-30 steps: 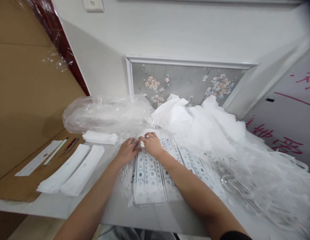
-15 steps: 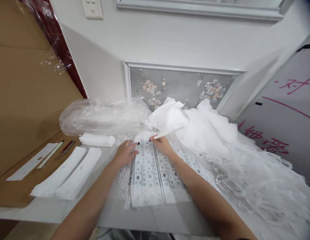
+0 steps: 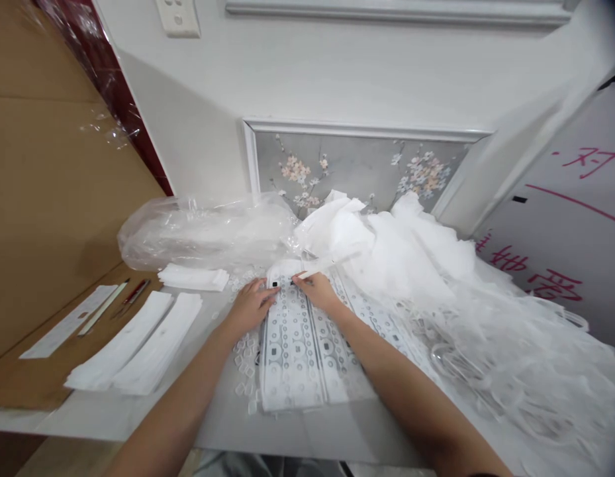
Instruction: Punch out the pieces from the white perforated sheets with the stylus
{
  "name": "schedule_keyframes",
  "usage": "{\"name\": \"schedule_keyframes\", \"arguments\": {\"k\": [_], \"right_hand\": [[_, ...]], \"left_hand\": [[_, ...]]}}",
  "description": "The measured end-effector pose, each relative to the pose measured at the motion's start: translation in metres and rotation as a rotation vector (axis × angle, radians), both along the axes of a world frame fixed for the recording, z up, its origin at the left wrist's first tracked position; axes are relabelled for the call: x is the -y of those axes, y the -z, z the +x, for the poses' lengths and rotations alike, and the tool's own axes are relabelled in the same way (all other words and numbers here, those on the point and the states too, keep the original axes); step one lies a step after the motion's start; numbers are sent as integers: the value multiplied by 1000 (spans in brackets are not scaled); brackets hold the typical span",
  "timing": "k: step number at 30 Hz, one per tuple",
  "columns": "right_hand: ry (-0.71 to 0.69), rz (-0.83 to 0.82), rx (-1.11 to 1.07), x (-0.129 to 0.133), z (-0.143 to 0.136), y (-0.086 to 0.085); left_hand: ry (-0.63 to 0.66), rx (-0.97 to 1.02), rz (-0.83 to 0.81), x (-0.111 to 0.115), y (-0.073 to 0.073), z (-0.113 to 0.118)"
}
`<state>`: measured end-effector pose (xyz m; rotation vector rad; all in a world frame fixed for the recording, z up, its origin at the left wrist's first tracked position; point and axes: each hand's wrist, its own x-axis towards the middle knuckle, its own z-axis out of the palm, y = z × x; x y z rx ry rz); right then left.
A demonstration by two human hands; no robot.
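Right hand (image 3: 317,291) pinching white pen (image 3: 321,267) at printed sheet (image 3: 293,374), far end.
Left hand (image 3: 248,306) loosely spread, gripping nothing, on sheet's left edge; clear plastic bits (image 3: 245,361) left of sheet, on bench (image 3: 222,421).

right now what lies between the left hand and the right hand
In the head view, the upper part of the printed sheet, with a small black square on it, lies between the left hand and the right hand.
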<state>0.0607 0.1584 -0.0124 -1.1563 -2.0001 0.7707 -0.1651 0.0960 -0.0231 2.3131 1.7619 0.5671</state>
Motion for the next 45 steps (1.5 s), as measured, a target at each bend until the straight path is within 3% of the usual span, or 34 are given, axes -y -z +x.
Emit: {"name": "schedule_keyframes", "arguments": {"k": [4,9,14,17,21,24,29,35,45], "right_hand": [[-19,70,84,4,-1,-3],[-37,360,394,13,-7,-4],[50,464,602,15,-13,-5],[202,418,532,7,-4,-8],[392,304,228,-10,24,-15],[310,154,20,-18,48,-17],[123,-4,-27,-11,66,-7],[88,-3,-106,-1,53,4],[83,109,81,3,51,2]], "left_hand": [[-4,13,7,-1,2,0],[12,10,21,-2,5,-2],[8,-11,18,-4,6,-2],[-8,-22,-7,-4,4,-1],[-9,-11,-26,-3,2,-1],[1,-2,-31,-3,3,-2],[4,7,-22,-4,7,-3],[-6,-10,-27,-3,7,-2],[-11,-32,-29,-1,6,-1]]}}
